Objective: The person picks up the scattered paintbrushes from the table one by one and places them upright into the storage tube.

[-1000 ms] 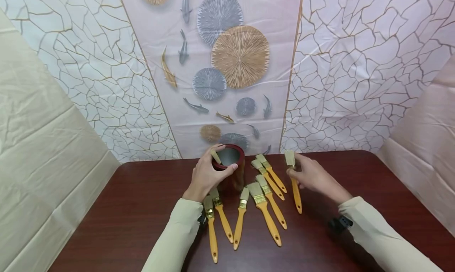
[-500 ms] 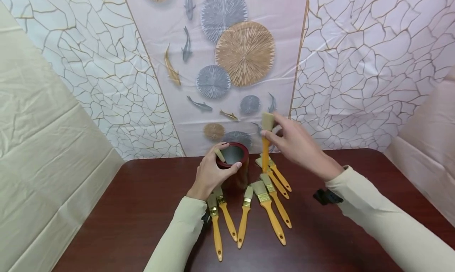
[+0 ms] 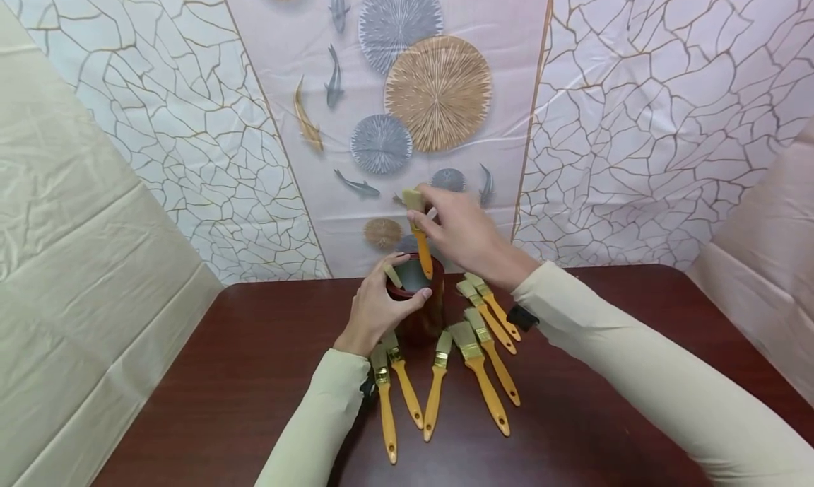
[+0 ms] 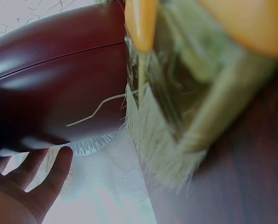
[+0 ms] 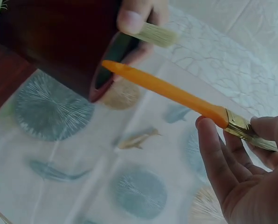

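A dark red cylindrical pot [image 3: 427, 323] stands upright on the table. My left hand [image 3: 372, 309] holds it round its upper rim, fingers on the far side and thumb on the near. One paintbrush stands in the pot, its bristles [image 5: 157, 34] poking over the rim beside the left hand. My right hand [image 3: 467, 234] pinches another paintbrush [image 5: 171, 93] at its metal collar, bristles up. The tip of that orange handle points down at the pot's mouth. In the left wrist view, the pot's wall [image 4: 59, 79] and a blurred brush's bristles [image 4: 162, 149] appear close up.
Several orange-handled paintbrushes lie fanned out before the pot, among them a wide one [image 3: 486, 395] and a narrow one [image 3: 386, 416]. A pair [image 3: 492, 317] lies to its right. The dark red table [image 3: 267, 374] ends at a patterned cloth backdrop [image 3: 439, 91].
My right hand has lifted its paintbrush off the right side of the table and carried it left over the pot. My left hand has stayed on the pot.
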`<state>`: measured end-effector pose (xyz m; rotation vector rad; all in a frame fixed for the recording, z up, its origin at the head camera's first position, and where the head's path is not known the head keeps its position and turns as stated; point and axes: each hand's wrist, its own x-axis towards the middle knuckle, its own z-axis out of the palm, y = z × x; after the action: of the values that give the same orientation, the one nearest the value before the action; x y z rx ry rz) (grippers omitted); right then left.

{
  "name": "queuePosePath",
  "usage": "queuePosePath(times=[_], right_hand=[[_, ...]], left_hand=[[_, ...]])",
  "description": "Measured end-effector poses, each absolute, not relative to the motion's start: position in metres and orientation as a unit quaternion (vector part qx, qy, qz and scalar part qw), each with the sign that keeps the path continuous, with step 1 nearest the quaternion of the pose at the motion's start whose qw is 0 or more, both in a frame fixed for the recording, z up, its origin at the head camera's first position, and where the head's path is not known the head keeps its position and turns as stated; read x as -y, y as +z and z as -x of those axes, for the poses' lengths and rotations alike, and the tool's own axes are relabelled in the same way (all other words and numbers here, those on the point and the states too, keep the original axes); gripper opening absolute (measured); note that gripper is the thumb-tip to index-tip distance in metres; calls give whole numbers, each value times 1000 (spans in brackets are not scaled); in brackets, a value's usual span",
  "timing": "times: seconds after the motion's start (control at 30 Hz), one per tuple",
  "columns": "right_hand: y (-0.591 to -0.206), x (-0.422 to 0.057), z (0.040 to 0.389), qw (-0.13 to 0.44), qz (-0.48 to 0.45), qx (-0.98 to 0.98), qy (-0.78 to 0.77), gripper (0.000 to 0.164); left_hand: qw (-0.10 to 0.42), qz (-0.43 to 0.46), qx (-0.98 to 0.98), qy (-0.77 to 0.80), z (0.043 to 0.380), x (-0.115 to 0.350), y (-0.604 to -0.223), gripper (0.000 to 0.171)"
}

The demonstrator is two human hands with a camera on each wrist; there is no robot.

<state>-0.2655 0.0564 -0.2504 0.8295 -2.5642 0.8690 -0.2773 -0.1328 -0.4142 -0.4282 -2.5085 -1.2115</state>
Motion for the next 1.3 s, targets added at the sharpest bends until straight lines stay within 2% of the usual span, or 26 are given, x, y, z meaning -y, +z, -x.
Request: queuePosePath(times=[0.23,0.3,0.47,0.7,0.9,1.13,1.3], right_hand=[[-275,-48,286,93,-298,904,291,34],[-283,-48,291,91,-304,906,280,29],[-307,-50,301,90,-315,910,254,7],[-327,-53,313,85,-278,915,280,18],[-326,-59,316,95,-247,912,312,36],[-307,-93,297,84,-236,896,367,31],[-298,-130,281,48,-193,912,359,34]], left_hand=[[161,150,879,-422,276,132,-415,78],[162,150,880,-420,276,132,-414,78],[160,153,880,-421,275,132,-414,75],[153,153,880,-424,277,131,-416,73],[159,156,877,-427,278,129,-415,74],[157,156,876,-429,277,128,-412,78],[157,152,876,-430,276,131,-413,78]])
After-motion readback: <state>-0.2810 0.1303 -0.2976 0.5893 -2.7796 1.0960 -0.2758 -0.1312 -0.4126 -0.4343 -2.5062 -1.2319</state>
